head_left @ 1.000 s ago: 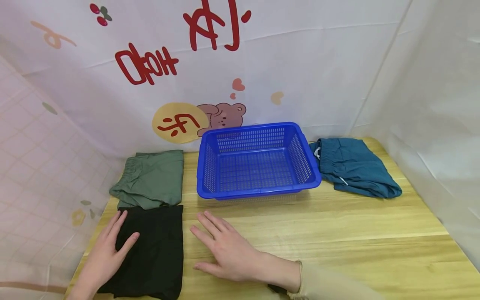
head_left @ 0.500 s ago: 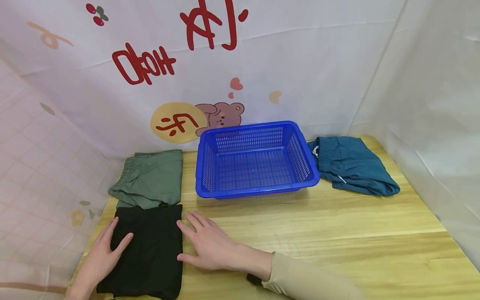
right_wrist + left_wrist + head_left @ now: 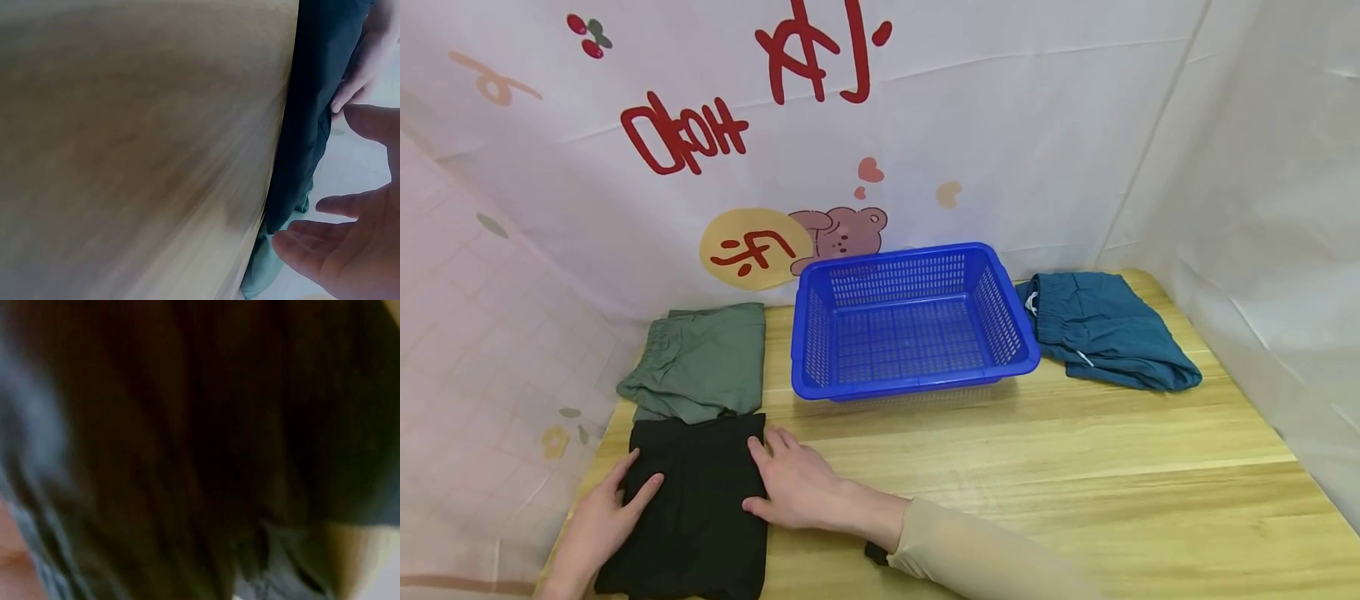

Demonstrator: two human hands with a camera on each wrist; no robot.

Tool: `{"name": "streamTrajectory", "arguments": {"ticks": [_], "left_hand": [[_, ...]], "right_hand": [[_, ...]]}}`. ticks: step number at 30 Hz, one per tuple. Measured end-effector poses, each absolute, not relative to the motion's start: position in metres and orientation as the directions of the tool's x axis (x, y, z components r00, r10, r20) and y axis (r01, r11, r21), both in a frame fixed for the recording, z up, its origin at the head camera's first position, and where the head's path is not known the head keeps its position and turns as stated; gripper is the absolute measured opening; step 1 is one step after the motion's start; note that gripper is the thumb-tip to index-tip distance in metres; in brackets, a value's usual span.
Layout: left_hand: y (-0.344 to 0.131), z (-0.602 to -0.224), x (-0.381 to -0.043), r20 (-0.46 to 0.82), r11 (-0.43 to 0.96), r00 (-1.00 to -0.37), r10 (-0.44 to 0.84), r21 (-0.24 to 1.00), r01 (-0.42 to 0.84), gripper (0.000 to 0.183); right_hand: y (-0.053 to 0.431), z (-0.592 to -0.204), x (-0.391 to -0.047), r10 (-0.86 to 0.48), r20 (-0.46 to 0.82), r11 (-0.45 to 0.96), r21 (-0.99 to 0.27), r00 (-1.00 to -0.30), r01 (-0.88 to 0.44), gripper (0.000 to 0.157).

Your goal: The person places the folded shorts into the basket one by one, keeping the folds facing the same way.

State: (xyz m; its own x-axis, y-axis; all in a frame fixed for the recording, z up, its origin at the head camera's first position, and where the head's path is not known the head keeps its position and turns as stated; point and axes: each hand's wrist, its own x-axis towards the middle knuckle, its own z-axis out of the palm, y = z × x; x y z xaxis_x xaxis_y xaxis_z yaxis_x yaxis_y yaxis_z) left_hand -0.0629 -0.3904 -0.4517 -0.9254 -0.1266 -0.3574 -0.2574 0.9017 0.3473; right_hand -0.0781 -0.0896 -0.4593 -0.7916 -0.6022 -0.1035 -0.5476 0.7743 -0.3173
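Note:
A folded black garment (image 3: 696,508) lies flat at the front left of the table in the head view. My left hand (image 3: 598,525) rests along its left edge, thumb over the cloth and fingers spread. At the opposite edge is my right hand (image 3: 797,487), its thumb and fingertips right at the border of the fabric. The right wrist view shows that hand (image 3: 356,250) with fingers apart, beside the dark cloth (image 3: 306,94). Blurred dark fabric (image 3: 187,425) fills most of the left wrist view.
Behind the black garment lies a folded green garment (image 3: 715,358) with an elastic waistband. A blue perforated basket (image 3: 917,385) stands at the back middle. Folded teal trousers (image 3: 1108,329) with a white drawstring lie right of it. Printed white cloth walls (image 3: 1000,108) enclose the wooden table (image 3: 1075,467).
My right hand has moved left, up to the black garment's right edge. My left hand has shifted slightly down along the left edge. The garment lies about where it was.

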Motion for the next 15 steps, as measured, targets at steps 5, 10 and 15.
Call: {"name": "streamTrajectory", "arguments": {"ticks": [5,10,15], "left_hand": [[-0.387,-0.45,-0.062,-0.377,0.887,-0.916,-0.135,0.365,-0.281,0.088],[-0.382,-0.448,-0.063,-0.39,0.864,-0.907,-0.158,0.39,-0.318,0.091],[-0.379,-0.449,-0.063,-0.396,0.844,-0.9,-0.185,0.405,-0.352,0.099]], "right_hand": [[-0.094,-0.461,-0.078,-0.577,-0.137,0.799,-0.301,-0.805,-0.521,0.079],[-0.096,-0.462,-0.081,-0.552,-0.164,0.817,-0.303,-0.818,-0.491,0.077],[-0.098,-0.462,-0.083,-0.546,-0.156,0.821,-0.293,-0.823,-0.489,0.076]]}}
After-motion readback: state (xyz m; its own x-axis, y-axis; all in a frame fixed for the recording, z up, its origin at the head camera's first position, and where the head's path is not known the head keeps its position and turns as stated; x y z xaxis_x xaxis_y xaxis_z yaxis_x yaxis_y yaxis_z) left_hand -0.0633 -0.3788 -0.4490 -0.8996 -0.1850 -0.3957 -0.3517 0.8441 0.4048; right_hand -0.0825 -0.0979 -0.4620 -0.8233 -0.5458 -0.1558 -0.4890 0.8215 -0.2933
